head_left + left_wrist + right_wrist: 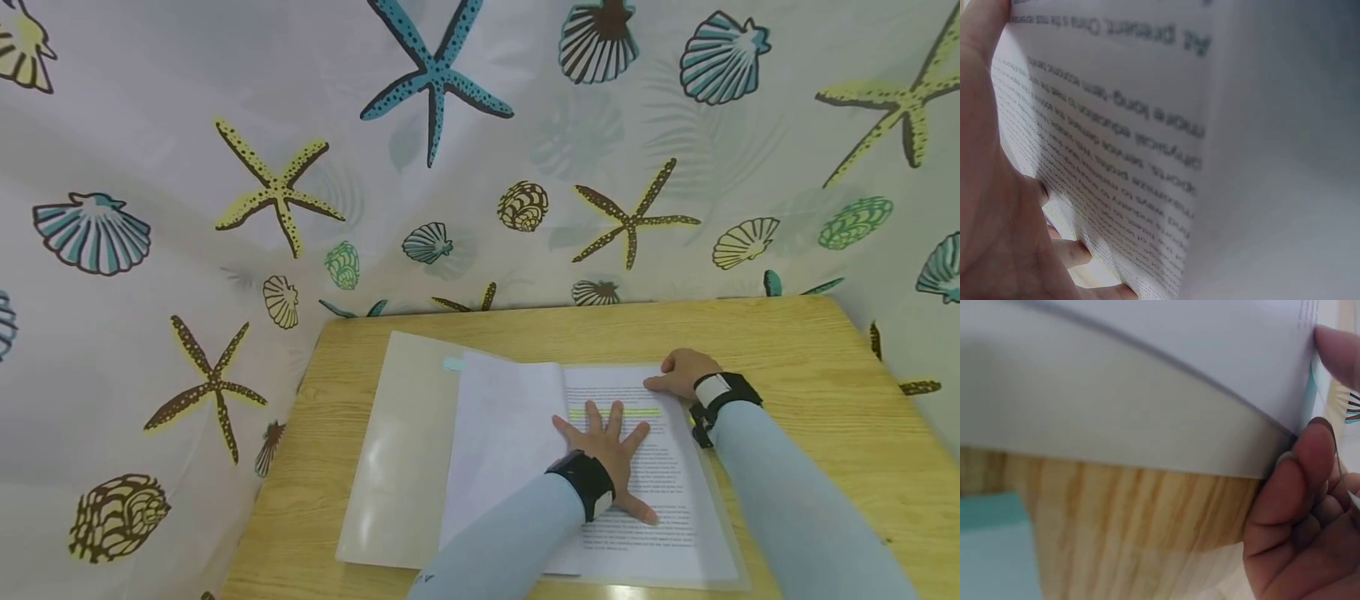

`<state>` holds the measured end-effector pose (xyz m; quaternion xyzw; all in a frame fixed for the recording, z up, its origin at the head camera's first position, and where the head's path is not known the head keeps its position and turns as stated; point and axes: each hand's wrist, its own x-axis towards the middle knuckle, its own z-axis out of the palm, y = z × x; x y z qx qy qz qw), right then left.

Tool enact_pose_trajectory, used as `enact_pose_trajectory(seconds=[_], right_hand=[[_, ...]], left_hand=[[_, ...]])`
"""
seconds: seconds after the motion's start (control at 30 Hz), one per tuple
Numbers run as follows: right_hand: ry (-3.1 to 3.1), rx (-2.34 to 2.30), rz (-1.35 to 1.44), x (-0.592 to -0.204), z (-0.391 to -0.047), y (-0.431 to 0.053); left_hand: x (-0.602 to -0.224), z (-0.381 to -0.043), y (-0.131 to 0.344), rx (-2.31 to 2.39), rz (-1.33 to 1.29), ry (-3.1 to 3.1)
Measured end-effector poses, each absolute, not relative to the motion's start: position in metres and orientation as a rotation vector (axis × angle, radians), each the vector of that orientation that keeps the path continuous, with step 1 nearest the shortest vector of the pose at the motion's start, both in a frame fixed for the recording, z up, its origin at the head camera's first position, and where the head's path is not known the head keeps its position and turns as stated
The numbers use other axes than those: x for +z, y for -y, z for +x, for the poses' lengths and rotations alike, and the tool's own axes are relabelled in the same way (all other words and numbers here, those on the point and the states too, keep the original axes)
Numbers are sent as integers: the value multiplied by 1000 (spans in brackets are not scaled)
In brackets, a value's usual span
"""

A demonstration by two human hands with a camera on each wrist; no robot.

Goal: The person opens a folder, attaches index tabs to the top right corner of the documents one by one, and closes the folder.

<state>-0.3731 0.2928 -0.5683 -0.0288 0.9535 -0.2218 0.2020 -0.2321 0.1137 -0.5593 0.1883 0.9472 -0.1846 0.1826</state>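
Observation:
A pale plastic document folder [401, 450] lies opened out on the table, with printed sheets [652, 483] in its right half. A turned page [502, 442] lies over toward the left cover, blank side up. My left hand [600, 454] rests on the printed text with its fingers spread wide, beside a yellow highlighted line [630, 412]. At the upper right corner of the folder is my right hand [686, 372]. In the right wrist view its thumb [1338, 356] lies over the sheet's corner, and curled fingers [1282, 487] hold the folder's edge.
The wood-grain table [810, 358] extends around the folder. A pale blue tab [453, 364] shows near the top of the left cover. Behind and at the sides hangs a white cloth [480, 250] printed with shells and starfish.

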Motion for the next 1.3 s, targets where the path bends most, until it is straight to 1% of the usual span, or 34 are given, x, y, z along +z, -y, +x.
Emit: enact_pose_trajectory(seconds=[0.3,0.5,0.6,0.77,0.83,0.97,1.13,1.3], right_hand=[[-2623,-674,-86,-557,-365,-295],[-2665,-605,-151,-533,-352,-300],[-2807,-533,-186,-516,-335,-301],[-2868,-538,-305,-494,-279,-296],[-2839,-551,-330,-494,-255,-294],[-2753,-607,-274,-502,-215,-296],[-2715,-668,-223,-513,-188,-308],[-2703,-685,-186,-522,-176,-319]], left_hand=[[-550,-230,-117,-537,524,-2672],[-534,-220,-116,-512,537,-2741],[-521,-208,-107,-443,565,-2803],[-485,-179,-68,-254,638,-2865],[-471,-167,-47,-147,650,-2886],[-454,-148,-5,89,595,-2960],[-449,-139,50,349,388,-3071],[-455,-134,110,476,135,-3150]])
